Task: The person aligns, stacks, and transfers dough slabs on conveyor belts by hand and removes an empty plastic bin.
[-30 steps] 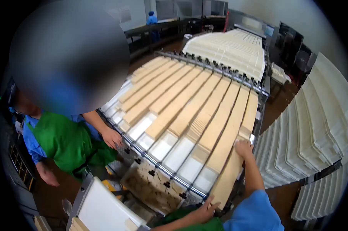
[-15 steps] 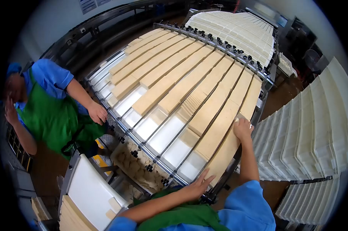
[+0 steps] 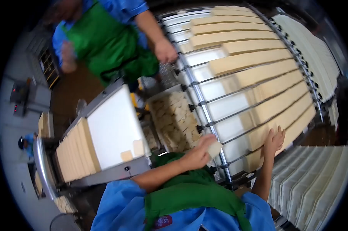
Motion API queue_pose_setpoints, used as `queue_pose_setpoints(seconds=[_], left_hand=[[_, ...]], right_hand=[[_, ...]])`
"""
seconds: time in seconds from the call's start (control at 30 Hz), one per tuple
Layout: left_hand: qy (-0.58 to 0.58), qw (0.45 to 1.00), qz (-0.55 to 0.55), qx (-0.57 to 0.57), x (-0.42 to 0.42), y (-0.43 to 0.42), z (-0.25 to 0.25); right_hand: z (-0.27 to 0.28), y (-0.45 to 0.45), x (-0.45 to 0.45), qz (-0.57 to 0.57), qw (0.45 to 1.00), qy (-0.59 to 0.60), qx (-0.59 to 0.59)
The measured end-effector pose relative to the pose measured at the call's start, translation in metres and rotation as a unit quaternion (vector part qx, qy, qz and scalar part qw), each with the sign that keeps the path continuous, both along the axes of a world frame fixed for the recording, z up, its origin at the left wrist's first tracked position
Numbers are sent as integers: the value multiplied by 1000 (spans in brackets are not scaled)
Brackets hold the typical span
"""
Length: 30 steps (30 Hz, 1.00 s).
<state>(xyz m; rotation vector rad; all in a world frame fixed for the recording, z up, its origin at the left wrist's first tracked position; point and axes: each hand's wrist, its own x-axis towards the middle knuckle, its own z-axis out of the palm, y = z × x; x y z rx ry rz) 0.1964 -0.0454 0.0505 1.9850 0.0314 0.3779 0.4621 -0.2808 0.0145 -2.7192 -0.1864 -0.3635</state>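
Between the conveyor's front rail and my apron, my left hand [image 3: 199, 154] grips a small pale piece [image 3: 214, 149], slightly blurred. My right hand [image 3: 274, 141] lies with its fingers spread on the nearest row of beige wafer-like pieces [image 3: 297, 127]. More such rows [image 3: 254, 62] lie on the white conveyor [image 3: 224, 115], parted by thin metal rods. Below the front rail [image 3: 204, 106], a bin [image 3: 158, 115] holds many loose pale pieces [image 3: 176, 119].
A co-worker in a green apron [image 3: 104, 42] stands at the upper left, one hand near the rail. A white chute [image 3: 114, 123] with a stacked beige row [image 3: 75, 152] is at left. White trays [image 3: 312, 177] are stacked at lower right. Another person [image 3: 27, 143] is far left.
The view has swung left. My left hand has left the near end of the row and now holds a small piece beside the rail. My right hand's fingers have spread on the row.
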Motion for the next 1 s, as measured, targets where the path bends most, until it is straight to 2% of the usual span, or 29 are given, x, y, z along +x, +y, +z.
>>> queue_pose_setpoints(seconds=[0.07, 0.13, 0.2, 0.27, 0.3, 0.33, 0.4, 0.47, 0.5, 0.57, 0.63, 0.7, 0.8, 0.9, 1.0], left_hand=[[2, 996, 80, -35, -22, 20, -25], [64, 985, 158, -26, -35, 40, -26], [78, 943, 314, 76, -56, 64, -31], [124, 892, 413, 138, -94, 97, -48], [148, 863, 464, 134, -119, 113, -56], [171, 831, 513, 129, -148, 129, -64], [334, 709, 582, 218, -219, 150, -88], [585, 565, 561, 153, -254, 152, -70], [586, 563, 562, 153, -266, 150, -78], [604, 644, 468, 43, -283, 148, -101], [567, 670, 475, 67, -241, 125, -79], [452, 731, 503, 91, -221, 116, -93], [371, 789, 481, 91, -181, 109, -88], [321, 822, 463, 85, -157, 106, -83], [179, 875, 441, 85, -138, 96, -90]], right_hand=[[7, 21, -18, 47, 999, 13, -5], [6, 41, -26, 101, 995, -1, -4], [9, 66, -34, 181, 983, 0, -5], [11, 92, -52, 204, 979, -13, -13], [10, 102, -58, 240, 970, -23, -18], [9, 110, -63, 276, 960, -34, -22], [4, 121, -73, 304, 952, -32, -25], [3, 133, -89, 305, 951, -1, -42], [-1, 136, -92, 322, 946, 2, -27], [-4, 141, -102, 328, 944, 12, -28], [-6, 146, -114, 332, 943, 20, -24], [-4, 149, -123, 335, 942, 25, -16], [-1, 149, -134, 342, 939, 27, -4], [3, 138, -139, 337, 941, 25, -20], [-2, 115, -136, 297, 954, 32, -28]])
